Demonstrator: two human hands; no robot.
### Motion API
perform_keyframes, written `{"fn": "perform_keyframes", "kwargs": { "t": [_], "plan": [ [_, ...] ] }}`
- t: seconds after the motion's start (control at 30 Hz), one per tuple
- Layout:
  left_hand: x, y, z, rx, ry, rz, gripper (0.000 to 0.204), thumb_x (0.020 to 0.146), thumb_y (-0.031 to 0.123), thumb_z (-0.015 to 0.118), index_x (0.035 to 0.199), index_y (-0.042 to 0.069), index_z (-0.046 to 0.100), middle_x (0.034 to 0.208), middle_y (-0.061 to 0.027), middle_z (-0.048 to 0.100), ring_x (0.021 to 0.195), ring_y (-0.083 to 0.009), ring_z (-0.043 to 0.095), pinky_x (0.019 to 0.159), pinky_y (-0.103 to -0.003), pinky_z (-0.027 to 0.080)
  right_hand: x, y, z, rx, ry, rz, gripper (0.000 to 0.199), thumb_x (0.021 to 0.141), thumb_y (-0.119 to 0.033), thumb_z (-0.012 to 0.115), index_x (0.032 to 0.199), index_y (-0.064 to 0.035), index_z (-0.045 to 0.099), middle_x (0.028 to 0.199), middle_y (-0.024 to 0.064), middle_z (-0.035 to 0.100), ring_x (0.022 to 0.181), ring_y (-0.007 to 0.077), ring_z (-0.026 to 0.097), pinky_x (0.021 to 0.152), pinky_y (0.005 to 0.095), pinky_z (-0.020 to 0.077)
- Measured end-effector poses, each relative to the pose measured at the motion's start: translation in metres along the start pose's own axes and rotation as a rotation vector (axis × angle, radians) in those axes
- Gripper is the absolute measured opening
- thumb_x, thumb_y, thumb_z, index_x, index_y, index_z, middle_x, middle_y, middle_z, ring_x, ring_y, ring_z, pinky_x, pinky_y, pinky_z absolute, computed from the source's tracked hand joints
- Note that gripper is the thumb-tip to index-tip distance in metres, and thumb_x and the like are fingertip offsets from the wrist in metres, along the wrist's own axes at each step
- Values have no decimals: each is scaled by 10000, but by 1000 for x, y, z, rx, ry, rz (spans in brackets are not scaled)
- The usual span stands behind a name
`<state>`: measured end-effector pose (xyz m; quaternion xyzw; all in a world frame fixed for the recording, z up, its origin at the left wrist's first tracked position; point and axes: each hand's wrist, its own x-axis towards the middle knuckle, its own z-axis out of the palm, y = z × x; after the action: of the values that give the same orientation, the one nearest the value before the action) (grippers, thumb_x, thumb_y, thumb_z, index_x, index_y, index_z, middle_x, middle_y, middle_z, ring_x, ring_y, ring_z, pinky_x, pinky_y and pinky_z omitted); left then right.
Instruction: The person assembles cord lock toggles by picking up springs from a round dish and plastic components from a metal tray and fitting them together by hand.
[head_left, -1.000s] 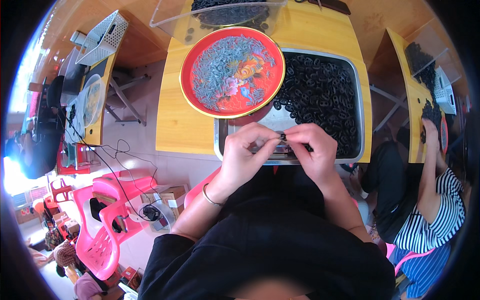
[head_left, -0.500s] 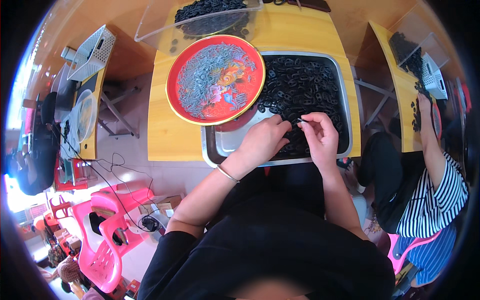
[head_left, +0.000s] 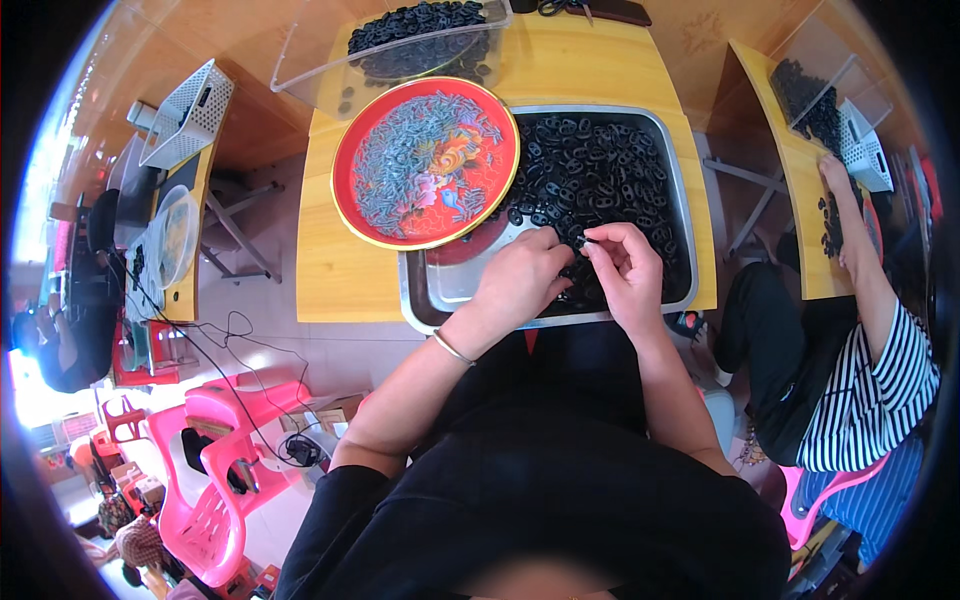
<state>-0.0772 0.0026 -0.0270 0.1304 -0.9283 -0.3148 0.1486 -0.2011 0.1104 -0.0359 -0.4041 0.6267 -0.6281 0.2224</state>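
Over the front of a metal tray [head_left: 652, 300], my two hands meet fingertip to fingertip. My left hand [head_left: 520, 278] is closed, its back toward me, and its curled fingers hide what they hold. My right hand [head_left: 630, 275] pinches a small dark piece [head_left: 583, 240] between thumb and forefinger, close to the left fingertips. Black oval pieces with holes [head_left: 610, 170] fill most of the tray beneath. A round red tray with a gold rim [head_left: 345, 195] rests on the metal tray's left side. It holds a spread of small grey-blue pins [head_left: 400, 150].
On the yellow table [head_left: 345, 290], a clear plastic bin [head_left: 310, 50] with more black pieces stands at the back. Scissors [head_left: 562, 8] lie behind. At right a co-worker's arm [head_left: 855, 225] reaches over another table. A pink chair [head_left: 205, 520] stands at lower left.
Both hands shift slightly left in the picture, still close together in a pinch. The co-worker's hand at right has reached farther up the table.
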Motion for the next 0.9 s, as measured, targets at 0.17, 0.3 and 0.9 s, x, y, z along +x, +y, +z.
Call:
{"fn": "perform_keyframes", "kwargs": {
  "t": [0.17, 0.3, 0.9],
  "plan": [
    [0, -6, 7, 16, 18, 7, 155, 657, 81, 656, 792, 52, 585, 763, -103, 522, 776, -284, 551, 678, -378, 458, -1, 2, 2, 34, 9, -11, 131, 794, 64, 563, 915, 19, 585, 874, 65, 571, 746, 93, 582, 652, 201, 469],
    [-5, -12, 6, 88, 27, 17, 130, 651, 53, 636, 754, 32, 562, 716, -119, 518, 741, -295, 550, 659, -373, 458, -2, 0, 3, 17, 5, -5, 125, 794, 56, 574, 911, 16, 587, 868, 59, 571, 750, 87, 582, 649, 199, 466],
    [-46, 5, -39, -1213, 294, -289, 184, 810, -83, 558, 990, -45, 544, 934, -85, 599, 840, -143, 623, 805, -272, 518, -2, -44, 35, 288, -221, 25, 122, 822, 32, 555, 943, 27, 566, 908, 65, 553, 836, 101, 581, 719, 218, 475]
  ]
}}
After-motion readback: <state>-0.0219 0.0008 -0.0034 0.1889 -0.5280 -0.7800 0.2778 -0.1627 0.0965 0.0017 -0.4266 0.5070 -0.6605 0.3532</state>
